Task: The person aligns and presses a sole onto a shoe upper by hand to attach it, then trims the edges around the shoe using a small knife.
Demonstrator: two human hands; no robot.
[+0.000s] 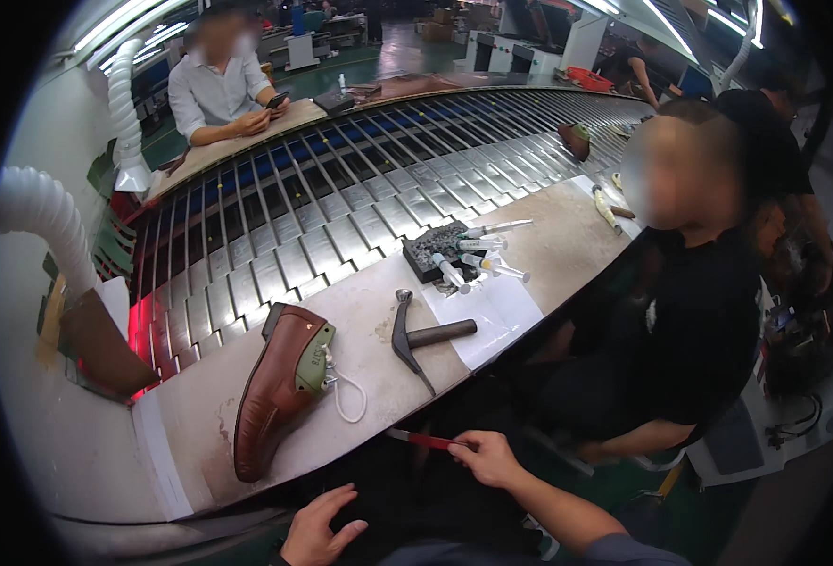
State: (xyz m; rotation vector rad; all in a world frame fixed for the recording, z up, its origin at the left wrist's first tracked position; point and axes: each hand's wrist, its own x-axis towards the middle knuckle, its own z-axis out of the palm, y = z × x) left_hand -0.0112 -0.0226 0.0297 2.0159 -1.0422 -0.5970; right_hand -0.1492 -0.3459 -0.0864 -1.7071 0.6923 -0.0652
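Note:
My right hand [490, 457] is closed around the end of a slim red-handled knife [428, 441], whose pale blade points left at the bench's front edge. Fingers apart, my left hand [322, 530] hovers below that edge and holds nothing. On the bench beyond it, a brown leather shoe [280, 396] lies on its side with a green shoe last [314, 358] inside. A white cord loop [350, 401] trails from the last. To the right of the shoe rests a shoemaker's hammer [440, 333] with a dark head and a long curved claw.
Several syringes [497, 267] lie on and around a dark block [426, 257] over white paper [503, 321]. Behind the bench runs a metal slat conveyor [275, 255]. A seated person [690, 321] is close on the right; another [218, 85] leans across the conveyor holding a phone.

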